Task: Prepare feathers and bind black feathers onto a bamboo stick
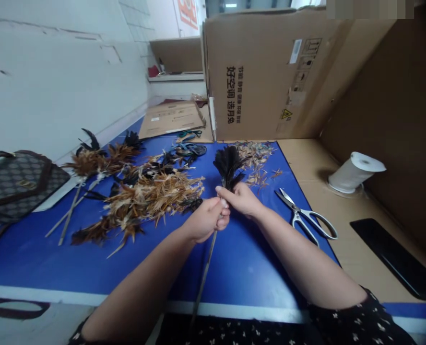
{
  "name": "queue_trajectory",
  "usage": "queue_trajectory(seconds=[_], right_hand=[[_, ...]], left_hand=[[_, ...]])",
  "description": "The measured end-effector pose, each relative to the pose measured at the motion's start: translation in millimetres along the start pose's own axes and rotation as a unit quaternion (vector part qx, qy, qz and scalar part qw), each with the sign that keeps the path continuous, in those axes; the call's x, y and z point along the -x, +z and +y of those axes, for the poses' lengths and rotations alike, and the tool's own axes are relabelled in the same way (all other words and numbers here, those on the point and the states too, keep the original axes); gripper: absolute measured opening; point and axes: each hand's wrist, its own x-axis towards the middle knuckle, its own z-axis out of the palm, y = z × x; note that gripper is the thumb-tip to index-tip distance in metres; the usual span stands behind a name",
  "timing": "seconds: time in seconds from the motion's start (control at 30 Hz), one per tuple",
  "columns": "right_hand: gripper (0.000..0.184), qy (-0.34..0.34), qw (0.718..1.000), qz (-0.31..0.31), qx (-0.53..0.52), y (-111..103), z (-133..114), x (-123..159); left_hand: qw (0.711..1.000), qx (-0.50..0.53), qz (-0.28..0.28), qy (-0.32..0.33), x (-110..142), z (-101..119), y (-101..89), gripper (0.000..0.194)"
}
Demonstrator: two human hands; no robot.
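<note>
A bunch of black feathers (pixel 228 163) stands at the upper end of a thin stick (pixel 206 268), which slants down toward my lap. My left hand (pixel 207 219) is closed around the stick just below the feathers. Right above it, my right hand (pixel 243 199) grips the base of the black feathers, its thumb meeting the left fingers. The exact join of feathers and stick is hidden by my fingers. To the left lies a large heap of brown and golden feathers (pixel 151 194). Scissors (pixel 304 215) rest partly opened to the right of my right forearm.
Feathered sticks (pixel 69 213) lie at the left near a patterned handbag (pixel 15 187). Loose feather scraps (pixel 258 158) are behind my hands. A spool of white cord (pixel 357 172) and a black phone (pixel 396 258) sit on cardboard at right. Tall cardboard (pixel 263 43) stands at the back.
</note>
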Motion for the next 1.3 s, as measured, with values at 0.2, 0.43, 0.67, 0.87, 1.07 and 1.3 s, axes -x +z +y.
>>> queue_trajectory(seconds=[0.2, 0.43, 0.67, 0.87, 1.07, 1.3], right_hand=[[0.067, 0.023, 0.999, 0.001, 0.045, 2, 4, -2], [0.077, 0.030, 0.996, 0.000, 0.084, -1, 1, 1], [0.086, 0.004, 0.995, -0.005, 0.095, -11, 14, -3], [0.091, 0.001, 0.996, -0.018, 0.090, -15, 25, -6], [0.090, 0.004, 0.997, -0.029, 0.070, -17, 26, -5], [0.084, 0.015, 1.000, -0.022, 0.008, -13, 25, -7]], left_hand=[[0.999, -0.024, 0.043, -0.003, -2, -8, 5.3, 0.041], [0.997, 0.059, 0.053, -0.019, -2, -9, 7.4, 0.047], [0.984, 0.163, -0.004, -0.073, -11, -2, -4.1, 0.026], [0.974, 0.209, -0.049, -0.079, -15, -6, -14.7, 0.030], [0.970, 0.195, -0.106, -0.103, -16, -8, -18.9, 0.039], [0.975, 0.190, -0.099, -0.060, -19, -16, -19.1, 0.061]])
